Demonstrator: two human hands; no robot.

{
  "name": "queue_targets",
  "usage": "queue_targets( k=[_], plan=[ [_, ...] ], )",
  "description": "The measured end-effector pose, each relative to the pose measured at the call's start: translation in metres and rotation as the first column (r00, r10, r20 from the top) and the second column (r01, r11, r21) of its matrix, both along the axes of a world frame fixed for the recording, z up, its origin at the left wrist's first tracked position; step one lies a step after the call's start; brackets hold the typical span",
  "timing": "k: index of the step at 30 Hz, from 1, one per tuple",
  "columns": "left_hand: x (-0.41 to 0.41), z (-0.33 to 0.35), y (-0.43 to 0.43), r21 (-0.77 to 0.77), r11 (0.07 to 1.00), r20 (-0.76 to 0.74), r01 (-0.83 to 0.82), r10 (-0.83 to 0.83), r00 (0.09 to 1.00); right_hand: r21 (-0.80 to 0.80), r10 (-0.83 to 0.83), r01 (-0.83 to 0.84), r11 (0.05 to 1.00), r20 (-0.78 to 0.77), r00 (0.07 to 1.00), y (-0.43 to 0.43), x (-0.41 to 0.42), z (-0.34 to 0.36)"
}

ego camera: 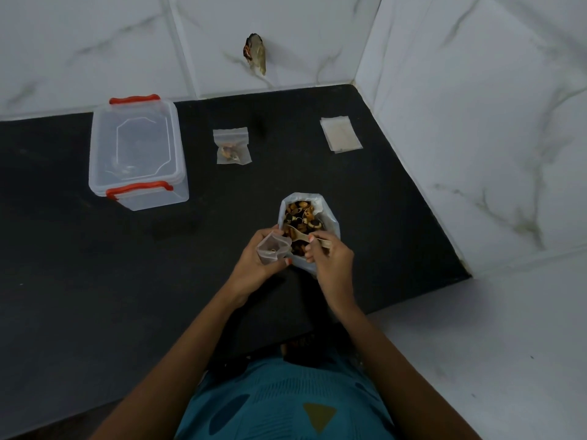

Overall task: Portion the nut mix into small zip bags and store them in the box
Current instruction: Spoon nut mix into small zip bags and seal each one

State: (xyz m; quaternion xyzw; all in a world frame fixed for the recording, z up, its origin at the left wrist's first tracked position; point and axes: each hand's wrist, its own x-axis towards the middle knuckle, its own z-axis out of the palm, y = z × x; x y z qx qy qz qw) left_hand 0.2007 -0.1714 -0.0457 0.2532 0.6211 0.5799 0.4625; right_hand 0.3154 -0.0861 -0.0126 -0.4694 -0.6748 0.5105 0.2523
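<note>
A big clear bag of nut mix (pixel 303 217) stands open on the black counter (pixel 95 281), near its middle. My right hand (pixel 330 258) grips a small wooden spoon (pixel 300 235) whose bowl lies in the nuts. Just left of the bag, my left hand (pixel 257 265) holds a small zip bag (pixel 272 248) with its mouth open; only a few bits show inside it. A filled small zip bag (pixel 232 147) lies flat farther back. The clear storage box (pixel 136 150) with red clips stands at the back left, its lid on.
A flat stack of unused zip bags (pixel 340 134) lies at the back right, close to the tiled side wall (pixel 476 122). The tiled back wall has a broken hole (pixel 255 54). The counter's front edge runs by my body.
</note>
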Motion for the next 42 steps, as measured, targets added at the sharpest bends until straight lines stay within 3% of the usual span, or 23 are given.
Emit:
queue_targets(
  k=[10, 19, 25, 31, 35, 38, 42],
  plan=[
    [-0.001, 0.004, 0.0, 0.001, 0.999, -0.078, 0.046, -0.045, 0.996, -0.396, -0.296, 0.23, 0.889, -0.115, 0.948, 0.017, 0.011, 0.008],
    [-0.004, 0.001, -0.004, -0.062, 0.998, -0.358, 0.023, -0.044, 0.933, -0.46, -0.347, 0.232, 0.857, -0.183, 0.92, 0.025, 0.025, 0.02],
    [-0.005, 0.012, 0.002, -0.046, 0.999, -0.363, 0.011, -0.027, 0.931, -0.467, -0.292, 0.145, 0.873, -0.262, 0.92, 0.021, 0.029, 0.049],
    [-0.004, 0.012, 0.008, -0.021, 1.0, -0.373, -0.003, -0.005, 0.928, -0.158, -0.05, 0.021, 0.987, -0.182, 0.982, 0.007, 0.021, 0.062],
    [0.0, 0.017, 0.011, -0.009, 0.998, -0.395, -0.059, 0.05, 0.917, 0.127, 0.11, -0.1, 0.987, -0.073, 0.991, -0.002, 0.015, 0.061],
    [0.003, 0.022, 0.012, 0.032, 0.997, -0.375, -0.064, 0.071, 0.924, 0.355, 0.3, -0.296, 0.887, 0.043, 0.953, -0.01, 0.012, 0.059],
    [0.005, 0.026, 0.01, 0.102, 0.993, -0.341, -0.055, 0.087, 0.936, 0.597, 0.43, -0.469, 0.651, 0.22, 0.876, -0.012, 0.012, 0.05]
  ],
)
